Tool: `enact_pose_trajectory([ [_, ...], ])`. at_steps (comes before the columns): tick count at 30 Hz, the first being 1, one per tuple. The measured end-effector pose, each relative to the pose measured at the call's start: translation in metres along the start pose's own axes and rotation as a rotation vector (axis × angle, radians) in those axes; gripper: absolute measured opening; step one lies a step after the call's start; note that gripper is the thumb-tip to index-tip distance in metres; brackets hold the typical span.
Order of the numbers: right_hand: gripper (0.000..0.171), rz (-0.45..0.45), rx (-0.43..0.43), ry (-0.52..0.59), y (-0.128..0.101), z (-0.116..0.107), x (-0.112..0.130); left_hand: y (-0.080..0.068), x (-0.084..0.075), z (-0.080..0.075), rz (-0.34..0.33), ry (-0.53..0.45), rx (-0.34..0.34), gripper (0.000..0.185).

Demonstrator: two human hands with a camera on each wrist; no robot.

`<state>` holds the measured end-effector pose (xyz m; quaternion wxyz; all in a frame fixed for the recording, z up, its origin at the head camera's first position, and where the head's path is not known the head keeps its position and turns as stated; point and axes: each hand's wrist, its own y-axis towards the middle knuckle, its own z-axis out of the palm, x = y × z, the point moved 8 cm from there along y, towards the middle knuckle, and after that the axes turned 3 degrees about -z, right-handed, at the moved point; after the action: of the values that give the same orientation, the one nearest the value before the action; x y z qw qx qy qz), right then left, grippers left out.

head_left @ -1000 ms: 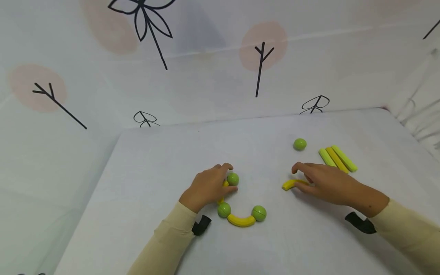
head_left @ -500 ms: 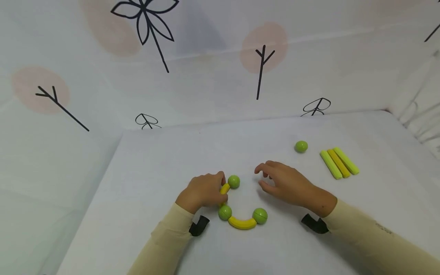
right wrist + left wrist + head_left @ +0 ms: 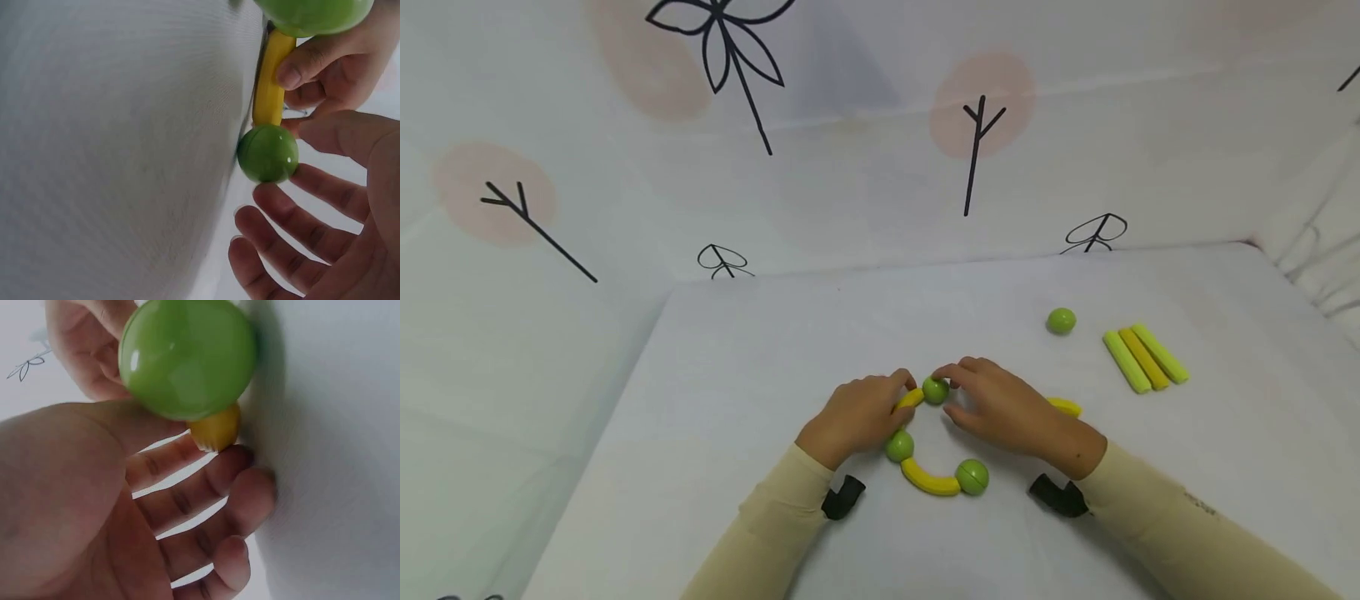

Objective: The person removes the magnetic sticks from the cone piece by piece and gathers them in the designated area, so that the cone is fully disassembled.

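My left hand (image 3: 868, 412) pinches a curved yellow stick (image 3: 912, 398) between thumb and fingers. A green ball (image 3: 900, 446) sits at its near end and another green ball (image 3: 936, 390) at its far end. My right hand (image 3: 1000, 408) reaches that far ball, its fingertips at the ball (image 3: 269, 153) in the right wrist view and its thumb close beside it. From the near ball a second curved yellow stick (image 3: 931, 481) runs along the table to a third green ball (image 3: 972, 477). Behind my right wrist a loose yellow curved stick (image 3: 1064, 407) lies partly hidden.
At the back right a single green ball (image 3: 1062, 321) rests on the white tabletop (image 3: 760, 333). Three straight sticks (image 3: 1146, 358), yellow-green and yellow, lie side by side to its right. A white cloth wall (image 3: 850, 192) with plant drawings stands behind the table.
My right hand has left the loose curved stick and come left to the far ball. The left hand has taken hold of its stick, which has swung rightward with that ball.
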<state>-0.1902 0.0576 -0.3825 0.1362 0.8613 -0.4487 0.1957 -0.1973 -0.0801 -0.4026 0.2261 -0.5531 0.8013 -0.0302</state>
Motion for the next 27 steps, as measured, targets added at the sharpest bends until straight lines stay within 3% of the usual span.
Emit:
enact_pose_trajectory([
  [4,0.034,-0.005,-0.017,0.001,0.000,-0.003,-0.001,0.000,-0.006,-0.001,0.040,0.019,-0.034,0.034],
  [12,0.025,0.030,0.019,0.067,-0.001,0.002,-0.004,-0.005,-0.009,0.003,0.059,-0.032,-0.005,0.039],
  [18,0.028,0.043,0.053,0.075,-0.001,0.005,-0.004,-0.003,-0.010,0.005,0.054,-0.087,0.013,0.031],
  [27,0.033,0.016,0.056,0.012,-0.005,0.003,-0.004,-0.001,-0.017,0.002,0.073,-0.046,-0.035,0.027],
])
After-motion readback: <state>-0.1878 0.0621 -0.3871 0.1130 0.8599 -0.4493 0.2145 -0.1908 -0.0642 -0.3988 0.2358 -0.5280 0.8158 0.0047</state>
